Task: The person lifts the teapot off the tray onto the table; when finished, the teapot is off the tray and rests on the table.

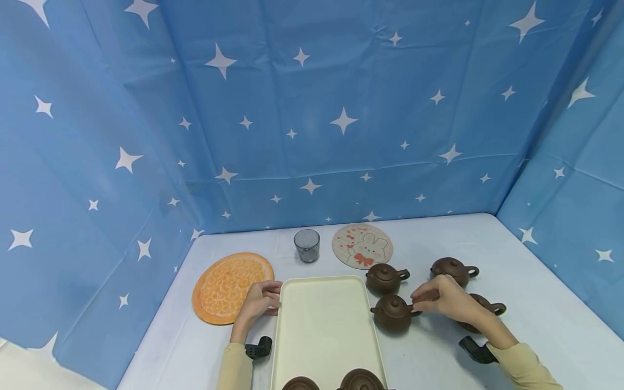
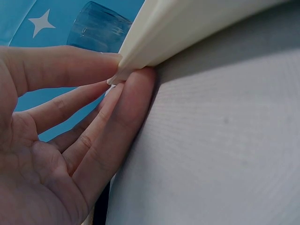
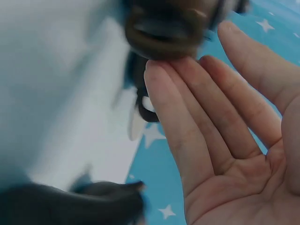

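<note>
A cream tray [image 1: 322,325] lies on the white table. My left hand [image 1: 273,303] holds its left rim; in the left wrist view the rim [image 2: 187,28] is pinched between one finger above and the fingers [image 2: 126,98] beneath it. My right hand [image 1: 421,300] reaches to the handle of a brown teapot [image 1: 392,313] just right of the tray. The right wrist view shows straight fingers [image 3: 187,117] whose tips touch that teapot's blurred handle [image 3: 164,33], with the thumb apart.
Three more brown teapots stand right of the tray [image 1: 385,278] [image 1: 453,269] [image 1: 485,309], the last partly behind my right hand. Two teapots [image 1: 299,383] [image 1: 363,380] sit on the tray's near end. Behind: a glass [image 1: 307,245], an orange mat [image 1: 231,287], a bunny coaster [image 1: 362,245].
</note>
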The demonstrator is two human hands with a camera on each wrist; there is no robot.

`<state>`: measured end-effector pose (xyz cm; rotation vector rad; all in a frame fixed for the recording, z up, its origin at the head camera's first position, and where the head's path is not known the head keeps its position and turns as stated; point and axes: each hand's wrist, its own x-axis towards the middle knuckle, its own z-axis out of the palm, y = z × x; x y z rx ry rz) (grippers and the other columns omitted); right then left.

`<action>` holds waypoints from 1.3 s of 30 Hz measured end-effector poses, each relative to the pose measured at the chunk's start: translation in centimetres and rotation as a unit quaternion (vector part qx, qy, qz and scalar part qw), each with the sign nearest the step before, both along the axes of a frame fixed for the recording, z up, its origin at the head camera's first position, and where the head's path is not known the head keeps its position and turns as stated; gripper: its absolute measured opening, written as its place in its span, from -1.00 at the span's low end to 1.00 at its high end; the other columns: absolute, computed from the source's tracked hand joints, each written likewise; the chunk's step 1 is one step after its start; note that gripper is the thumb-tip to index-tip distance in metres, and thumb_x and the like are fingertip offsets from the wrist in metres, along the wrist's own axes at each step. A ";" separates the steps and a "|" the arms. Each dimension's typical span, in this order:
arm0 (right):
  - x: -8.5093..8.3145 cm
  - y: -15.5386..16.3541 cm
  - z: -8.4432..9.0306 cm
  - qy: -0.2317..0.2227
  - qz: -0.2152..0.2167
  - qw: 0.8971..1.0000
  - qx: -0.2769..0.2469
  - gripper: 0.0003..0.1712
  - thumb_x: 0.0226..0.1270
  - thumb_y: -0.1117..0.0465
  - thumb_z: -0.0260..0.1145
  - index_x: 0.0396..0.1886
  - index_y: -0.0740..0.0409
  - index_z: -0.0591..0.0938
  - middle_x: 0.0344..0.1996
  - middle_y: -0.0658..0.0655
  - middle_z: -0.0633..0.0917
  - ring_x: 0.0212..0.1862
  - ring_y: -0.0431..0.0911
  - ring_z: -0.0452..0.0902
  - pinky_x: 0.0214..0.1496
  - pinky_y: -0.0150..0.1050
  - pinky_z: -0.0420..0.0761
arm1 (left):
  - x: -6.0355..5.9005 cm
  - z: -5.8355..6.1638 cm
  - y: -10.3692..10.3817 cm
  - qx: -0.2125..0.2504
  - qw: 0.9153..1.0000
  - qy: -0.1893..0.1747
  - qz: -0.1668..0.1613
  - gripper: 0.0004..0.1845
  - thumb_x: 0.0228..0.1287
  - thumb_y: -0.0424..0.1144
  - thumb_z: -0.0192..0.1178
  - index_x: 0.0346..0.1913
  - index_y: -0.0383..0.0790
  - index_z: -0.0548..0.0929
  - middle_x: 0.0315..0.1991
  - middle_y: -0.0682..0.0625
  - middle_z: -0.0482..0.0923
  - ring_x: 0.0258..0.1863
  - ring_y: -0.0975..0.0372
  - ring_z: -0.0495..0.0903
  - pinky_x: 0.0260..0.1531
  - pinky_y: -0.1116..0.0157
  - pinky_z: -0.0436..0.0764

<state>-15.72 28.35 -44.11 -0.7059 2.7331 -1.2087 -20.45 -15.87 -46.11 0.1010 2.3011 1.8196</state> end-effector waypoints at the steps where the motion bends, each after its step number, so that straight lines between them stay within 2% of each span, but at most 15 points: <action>1: 0.1 0.1 0.3 0.006 -0.005 1.000 -0.002 -0.73 0.07 0.23 0.47 -0.26 0.32 0.74 -0.36 0.08 0.77 -0.32 -0.27 0.68 -0.30 -0.39 0.67 | 0.0 -0.1 0.0 0.000 1.000 -0.001 0.001 -0.44 -0.07 -0.65 0.17 0.13 -0.59 0.48 -0.08 -0.39 0.51 -0.38 0.12 0.61 -0.45 0.18 0.72; 5: 0.4 -0.2 1.5 0.012 -0.024 1.000 -0.005 -0.70 0.08 0.21 0.46 -0.24 0.34 0.73 -0.34 0.08 0.77 -0.33 -0.29 0.68 -0.31 -0.39 0.67 | 0.1 0.0 0.0 -0.001 1.000 0.003 0.003 -0.45 -0.06 -0.65 0.17 0.13 -0.59 0.48 -0.08 -0.39 0.51 -0.37 0.11 0.61 -0.46 0.18 0.72; 9: 1.1 -1.1 2.2 0.000 -0.015 1.000 -0.023 -0.67 0.10 0.16 0.46 -0.23 0.34 0.73 -0.31 0.12 0.77 -0.31 -0.28 0.68 -0.29 -0.38 0.68 | 0.2 0.1 0.0 0.000 1.000 0.002 0.001 -0.45 -0.06 -0.65 0.16 0.13 -0.59 0.48 -0.08 -0.39 0.50 -0.37 0.12 0.60 -0.46 0.19 0.72; 12: 1.5 -1.8 2.5 -0.014 -0.001 0.999 -0.036 -0.67 0.11 0.15 0.45 -0.21 0.31 0.73 -0.30 0.13 0.77 -0.29 -0.26 0.69 -0.28 -0.37 0.68 | -0.2 -0.5 0.0 0.001 1.000 -0.002 0.002 -0.44 -0.08 -0.65 0.17 0.13 -0.59 0.48 -0.09 -0.39 0.51 -0.38 0.13 0.60 -0.46 0.18 0.72; 19: 2.6 -3.6 2.7 -0.048 0.047 0.996 -0.064 -0.70 0.17 0.15 0.41 -0.19 0.28 0.73 -0.29 0.13 0.77 -0.25 -0.25 0.69 -0.25 -0.38 0.68 | -1.6 -2.9 -0.2 -0.004 1.000 -0.001 0.017 -0.42 -0.11 -0.64 0.20 0.13 -0.54 0.51 -0.11 -0.30 0.54 -0.38 0.15 0.60 -0.51 0.22 0.71; 27: 4.0 -5.3 2.1 -0.069 0.089 0.990 -0.090 -0.73 0.21 0.18 0.37 -0.22 0.32 0.73 -0.30 0.16 0.77 -0.26 -0.26 0.68 -0.28 -0.35 0.70 | -1.8 -3.2 -0.3 -0.004 1.000 0.000 0.021 -0.42 -0.12 -0.64 0.21 0.12 -0.51 0.53 -0.12 -0.26 0.54 -0.38 0.15 0.59 -0.52 0.21 0.71; 31: 4.8 -6.3 1.3 -0.084 0.112 0.983 -0.115 -0.72 0.19 0.21 0.39 -0.23 0.37 0.72 -0.30 0.21 0.76 -0.28 -0.24 0.69 -0.30 -0.31 0.71 | -1.5 -2.7 -0.2 -0.002 1.000 -0.001 0.019 -0.43 -0.12 -0.65 0.19 0.12 -0.54 0.51 -0.11 -0.30 0.53 -0.38 0.15 0.59 -0.52 0.21 0.70; 39: 6.5 -7.9 -0.2 -0.103 0.143 0.975 -0.139 -0.71 0.12 0.24 0.43 -0.23 0.40 0.71 -0.30 0.19 0.76 -0.29 -0.23 0.70 -0.31 -0.33 0.71 | 0.1 0.2 0.1 0.003 1.000 -0.005 0.005 -0.45 -0.07 -0.65 0.16 0.13 -0.59 0.48 -0.09 -0.38 0.50 -0.37 0.16 0.58 -0.46 0.21 0.71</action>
